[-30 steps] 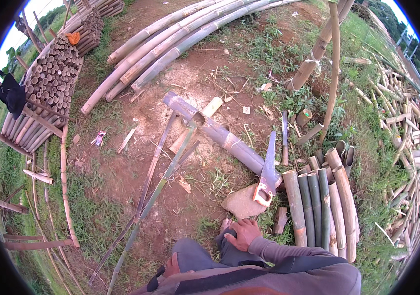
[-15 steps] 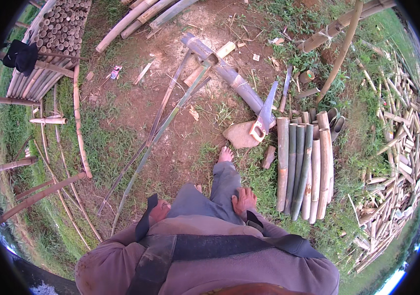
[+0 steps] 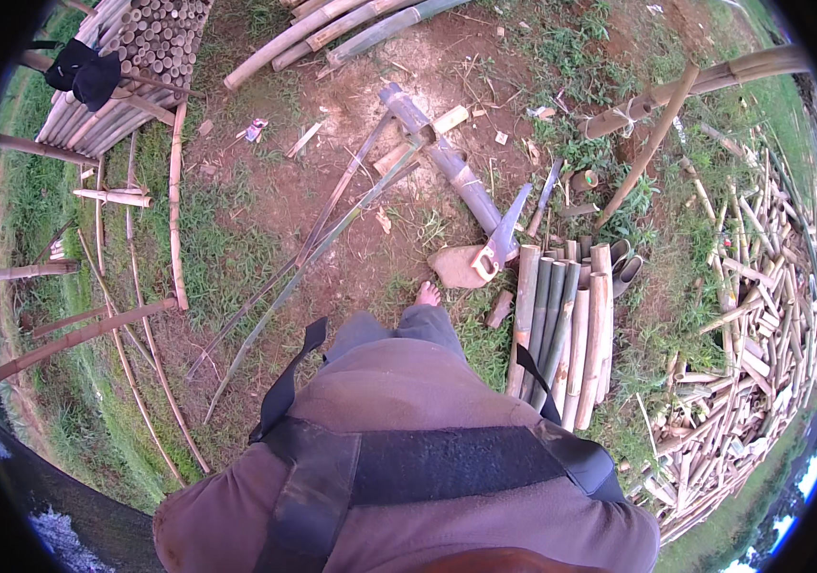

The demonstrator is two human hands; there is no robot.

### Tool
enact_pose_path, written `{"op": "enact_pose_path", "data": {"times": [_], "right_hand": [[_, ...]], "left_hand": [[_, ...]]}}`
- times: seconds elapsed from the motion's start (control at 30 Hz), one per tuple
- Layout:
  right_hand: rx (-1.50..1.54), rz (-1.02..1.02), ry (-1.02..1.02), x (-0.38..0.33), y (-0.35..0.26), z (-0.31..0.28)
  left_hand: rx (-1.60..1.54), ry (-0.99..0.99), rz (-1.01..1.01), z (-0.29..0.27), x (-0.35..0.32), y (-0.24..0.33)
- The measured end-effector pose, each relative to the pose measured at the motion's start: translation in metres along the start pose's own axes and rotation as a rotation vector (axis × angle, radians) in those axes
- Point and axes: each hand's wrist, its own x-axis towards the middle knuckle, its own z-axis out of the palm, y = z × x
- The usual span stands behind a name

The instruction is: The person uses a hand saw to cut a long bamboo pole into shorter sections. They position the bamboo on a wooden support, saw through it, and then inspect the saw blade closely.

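Fingers on both hands had dropped out of view, so no clue whether they were loose, clenched or holding something. Half a second earlier my left hand and right hand were resting on my legs; by then neither showed, which left the saw untouched by any hand I could see.

Biggest stuff first: that messy heap of bamboo offcuts (image 3: 752,363) filled the right side, well clear of me. Long poles (image 3: 380,35) lay up top. Row of cut lengths (image 3: 578,353) sat close by on my right, crowding that side. The notched bamboo log (image 3: 466,181) was ahead, lying over a paler crosspiece (image 3: 450,119), and some long thin strips (image 3: 305,258) cut across the ground to its left, kinda in the way. The saw (image 3: 504,236) lay across the log's near end, handle over a flat stone (image 3: 451,267). Smallest was a stubby block (image 3: 499,308) near my bare foot (image 3: 428,294).
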Motion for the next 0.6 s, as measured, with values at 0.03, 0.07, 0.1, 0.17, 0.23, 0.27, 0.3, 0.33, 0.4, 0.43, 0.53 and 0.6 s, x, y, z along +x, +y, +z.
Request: {"op": "enact_pose_path", "data": {"times": [0.03,0.07,0.1,0.17,0.23,0.27,0.3,0.33,0.4,0.43,0.53,0.6], "right_hand": [[0.004,0.016,-0.001,0.005,-0.003,-0.016],[0.018,0.028,0.011,0.008,-0.011,-0.025],[0.052,0.070,0.016,0.002,-0.009,-0.030],[0.062,0.092,0.023,0.006,-0.031,-0.043],[0.067,0.103,0.028,0.009,-0.056,-0.059],[0.069,0.109,0.018,0.009,-0.072,-0.064],[0.070,0.088,0.011,0.018,-0.094,-0.067],[0.060,0.046,0.007,0.029,-0.117,-0.073],[0.055,0.023,0.029,0.041,-0.157,-0.080],[0.049,-0.009,0.034,0.044,-0.182,-0.083],[0.111,-0.002,0.004,0.045,-0.230,-0.073],[0.117,0.016,0.017,0.041,-0.257,-0.073]], "left_hand": [[0.021,0.037,0.000,-0.003,0.018,0.008],[0.053,0.065,0.016,-0.006,0.050,0.014],[0.093,0.090,0.035,-0.007,0.087,0.018],[0.165,0.169,0.049,0.005,0.167,0.014],[0.261,0.298,0.031,0.039,0.263,-0.010],[0.342,0.369,0.010,0.059,0.308,-0.021],[0.444,0.465,-0.018,0.083,0.362,-0.039],[0.547,0.626,-0.068,0.100,0.401,-0.051],[0.573,0.780,-0.065,0.102,0.419,-0.031],[0.564,0.834,-0.048,0.098,0.422,-0.028],[0.440,0.421,0.101,0.070,0.377,-0.070],[0.212,-0.073,0.142,-0.033,0.243,-0.047]]}}
